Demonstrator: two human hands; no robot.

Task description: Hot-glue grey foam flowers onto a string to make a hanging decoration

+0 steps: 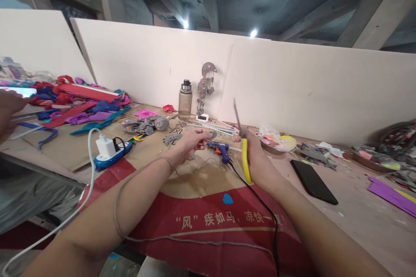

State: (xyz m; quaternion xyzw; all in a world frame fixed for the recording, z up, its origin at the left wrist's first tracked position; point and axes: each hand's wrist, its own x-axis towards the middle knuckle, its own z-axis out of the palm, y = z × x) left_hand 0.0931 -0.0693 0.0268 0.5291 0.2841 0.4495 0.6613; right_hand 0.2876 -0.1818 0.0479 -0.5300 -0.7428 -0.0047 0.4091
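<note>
My left hand (191, 142) reaches over the middle of the table, thumb and finger pinched on a small grey felt-like piece (212, 134). My right hand (258, 158) is closed around scissors (245, 160) with yellow handles, their blades pointing up. Between the hands a blue glue gun (223, 152) lies on the board, its black cable running toward me. A grey cord (118, 207) loops over my left forearm and trails across the red printed cardboard (208, 207). Left of my left hand lie grey scraps (172, 139) and a grey ball of yarn (161, 123).
A bottle (185, 104) and a grey hanging ornament (208, 69) stand by the white partition (136, 60). A black phone (313, 181) lies at right, a blue power strip (113, 158) at left. Another person's hand (9, 110) is at the far left beside colourful fabric strips (84, 114).
</note>
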